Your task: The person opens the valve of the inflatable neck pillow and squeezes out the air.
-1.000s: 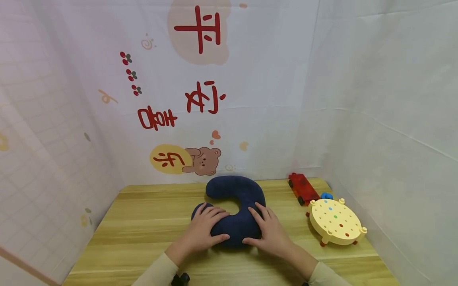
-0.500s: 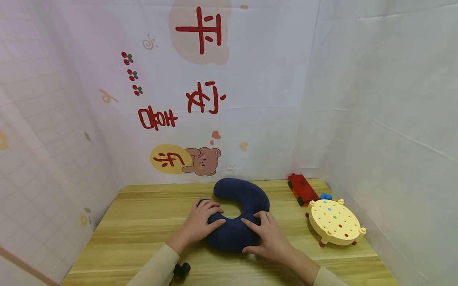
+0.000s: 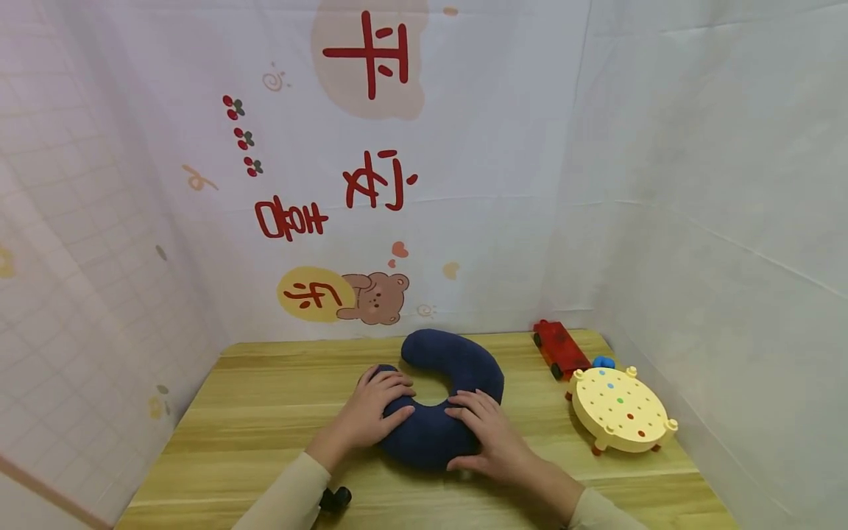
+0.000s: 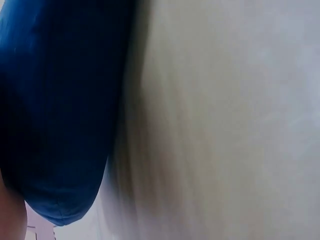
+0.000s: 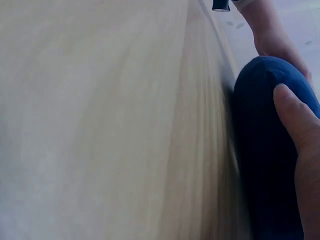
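Navy pillow (image 3: 430, 436) — hands (image 3: 372, 412) (image 3: 495, 436) holding it; tabletop (image 3: 265, 401) stretches left (edge (image 3: 180, 428) well apart).

The table (image 3: 265, 405) leaves room left of the navy pillow (image 3: 430, 439); a yellow toy (image 3: 619, 411) obstructs the right side.

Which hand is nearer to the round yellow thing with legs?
Right. The right hand holds the near side of the navy neck pillow, left of the round yellow thing; the left hand holds the pillow's left end, farther away.
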{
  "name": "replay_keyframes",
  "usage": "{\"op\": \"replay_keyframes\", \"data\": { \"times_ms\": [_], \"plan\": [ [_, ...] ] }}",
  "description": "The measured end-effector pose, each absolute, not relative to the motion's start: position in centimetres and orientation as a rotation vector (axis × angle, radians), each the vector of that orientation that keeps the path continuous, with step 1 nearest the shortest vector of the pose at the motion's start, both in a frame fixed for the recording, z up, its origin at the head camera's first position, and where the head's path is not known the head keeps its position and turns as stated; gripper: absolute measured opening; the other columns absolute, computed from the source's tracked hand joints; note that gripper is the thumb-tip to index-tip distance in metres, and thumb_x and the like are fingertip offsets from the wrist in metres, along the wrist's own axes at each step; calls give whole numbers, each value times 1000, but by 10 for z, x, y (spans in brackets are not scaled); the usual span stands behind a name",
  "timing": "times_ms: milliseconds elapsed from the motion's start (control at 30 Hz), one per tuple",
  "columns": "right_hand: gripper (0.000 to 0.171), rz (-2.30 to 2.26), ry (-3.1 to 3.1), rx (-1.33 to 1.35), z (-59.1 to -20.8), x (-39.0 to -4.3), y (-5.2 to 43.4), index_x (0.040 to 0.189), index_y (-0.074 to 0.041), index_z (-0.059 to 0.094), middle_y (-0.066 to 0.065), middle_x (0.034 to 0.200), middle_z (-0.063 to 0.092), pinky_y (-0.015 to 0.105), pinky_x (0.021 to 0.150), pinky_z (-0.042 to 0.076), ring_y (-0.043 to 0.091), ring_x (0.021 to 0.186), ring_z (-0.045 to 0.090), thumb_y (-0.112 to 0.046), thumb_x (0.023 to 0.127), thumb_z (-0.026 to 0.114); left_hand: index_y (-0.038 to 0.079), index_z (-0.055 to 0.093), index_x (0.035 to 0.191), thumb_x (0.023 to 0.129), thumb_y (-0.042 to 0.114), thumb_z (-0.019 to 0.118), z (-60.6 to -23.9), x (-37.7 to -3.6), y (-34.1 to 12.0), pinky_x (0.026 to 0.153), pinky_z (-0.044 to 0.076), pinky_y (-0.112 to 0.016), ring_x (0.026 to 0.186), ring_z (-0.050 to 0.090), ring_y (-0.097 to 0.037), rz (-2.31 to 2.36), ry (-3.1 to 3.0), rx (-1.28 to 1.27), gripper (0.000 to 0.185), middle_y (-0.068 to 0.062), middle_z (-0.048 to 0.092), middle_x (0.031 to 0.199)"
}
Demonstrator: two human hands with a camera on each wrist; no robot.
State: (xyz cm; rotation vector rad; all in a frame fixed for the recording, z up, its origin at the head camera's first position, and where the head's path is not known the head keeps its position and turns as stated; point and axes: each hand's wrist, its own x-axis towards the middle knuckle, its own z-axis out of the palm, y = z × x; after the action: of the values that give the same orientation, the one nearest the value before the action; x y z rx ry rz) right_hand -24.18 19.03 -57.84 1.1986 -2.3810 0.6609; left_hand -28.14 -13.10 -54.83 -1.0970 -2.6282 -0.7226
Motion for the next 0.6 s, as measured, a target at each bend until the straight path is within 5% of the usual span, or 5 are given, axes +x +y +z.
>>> {"op": "replay_keyframes", "data": {
  "times_ms": [333,600],
  "plan": [
    [87,574,-2426,1043,-580,-236,173,148,-20,63,5,153,60,58,124,38,29,146,53,-71,83,86,23,62,156,104,65,67,-547,-252,-122,129,12,-75,154,47,-30,-701,-2651,-1170,67,-4,62,157],
    [95,582,-2485,1141,-564,-242,179,153,-17,61,9,155,58,64,124,35,34,150,49,-61,77,96,22,66,153,95,62,80,-546,-250,-123,129,11,-75,153,47,-32,-772,-2674,-1136,72,-6,62,156]
  ]
}}
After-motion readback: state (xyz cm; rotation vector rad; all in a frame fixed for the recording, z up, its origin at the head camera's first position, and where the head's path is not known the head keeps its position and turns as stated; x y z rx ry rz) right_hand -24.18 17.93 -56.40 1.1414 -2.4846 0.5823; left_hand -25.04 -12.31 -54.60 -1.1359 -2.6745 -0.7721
